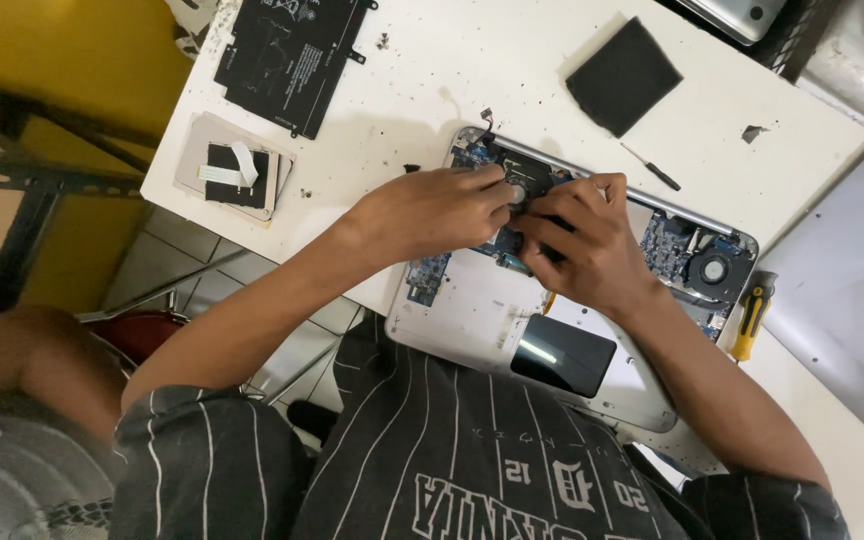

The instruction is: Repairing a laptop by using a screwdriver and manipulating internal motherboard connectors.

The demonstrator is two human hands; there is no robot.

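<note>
Opened laptop base [472, 310] on white table [432, 70], long axis running upper-left to lower-right, left hand [432, 210] and right hand [577, 240] pinching a small part over the blue circuit board [427, 275], grasp hidden, fan [717, 268] right of hands, screwdriver [752, 315] beyond.

Repair workshop: opened laptop [592, 290], screwdrivers [750, 318], loose battery [290, 55].

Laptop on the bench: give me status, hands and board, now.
Left hand and right hand both down on the opened laptop, fingers meeting at a small part on the board; grip unclear. Small screwdriver and yellow-handled tool lie apart, untouched.
</note>
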